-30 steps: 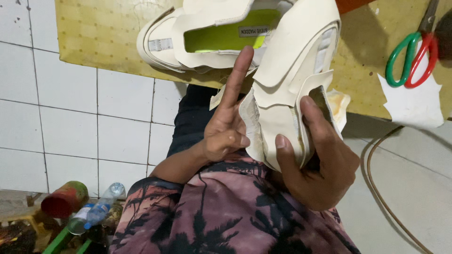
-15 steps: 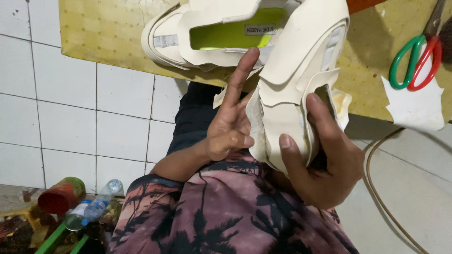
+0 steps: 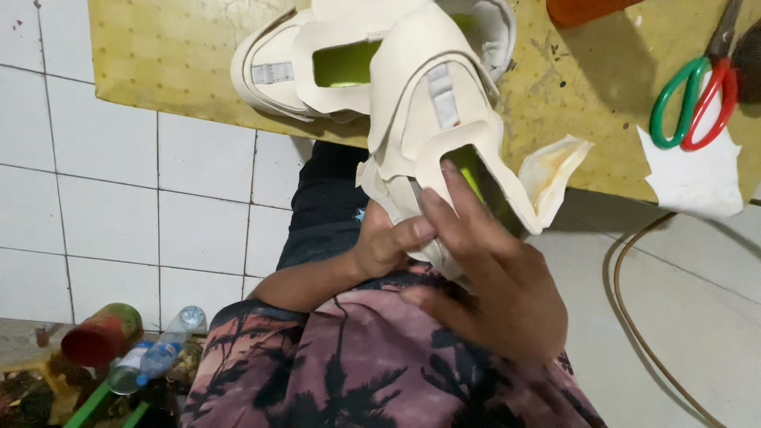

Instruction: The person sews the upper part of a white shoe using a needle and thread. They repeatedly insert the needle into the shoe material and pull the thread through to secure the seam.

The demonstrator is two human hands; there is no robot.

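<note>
Fitting step, I judge: right hand (image 3: pixel 491 293) fingers spread, pressing cream shoe upper (image 3: pixel 432 135) at table (image 3: pixel 158 55) near edge, left hand (image 3: pixel 388 246) curled pinching its lower edge; next needs firm hold.

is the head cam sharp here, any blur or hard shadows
Head view: right hand slightly motion-blurred at the fingers; cream shoe upper fairly sharp; a soft shadow falls on the yellow table below the orange object; scissors crisp, no strong glare.
</note>
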